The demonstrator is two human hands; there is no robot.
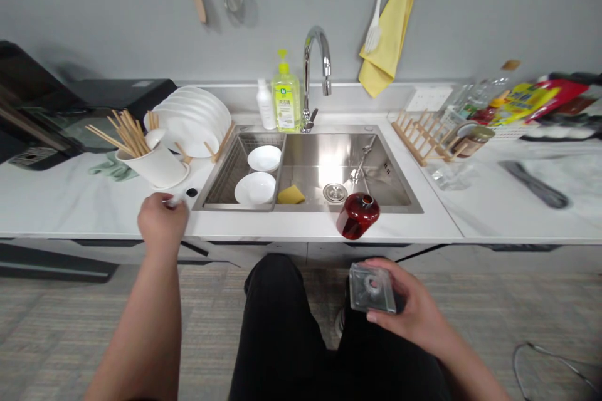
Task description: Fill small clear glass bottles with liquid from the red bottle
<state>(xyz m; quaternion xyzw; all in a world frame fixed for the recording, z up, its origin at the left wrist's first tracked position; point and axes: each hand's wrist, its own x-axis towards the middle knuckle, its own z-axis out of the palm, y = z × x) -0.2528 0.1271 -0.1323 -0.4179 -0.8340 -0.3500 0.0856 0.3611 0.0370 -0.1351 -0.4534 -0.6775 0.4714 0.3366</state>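
My left hand (pixel 163 222) is over the counter's front at the left, its fingers closed on a small whitish thing (pixel 177 200), blurred and mostly hidden. Just beyond it a small black cap (pixel 191 192) lies on the counter. In front of the counter edge, above my right leg, my right hand (pixel 410 308) grips a clear square container (pixel 372 288) by its sides. A round opening or ring shows in the middle of the face turned to me. A dark red glass bottle (pixel 357 216), uncapped, is on the sink's front edge, nearest my right hand.
The steel sink (pixel 324 160) holds white bowls (pixel 255 189) in a wire basket and a yellow sponge (pixel 291 195). Left stand a chopstick holder (pixel 155 169) and racked plates (pixel 188 122). Behind are a tap (pixel 306 81) and green soap bottle (pixel 286 100); right, a wooden rack (pixel 426 138).
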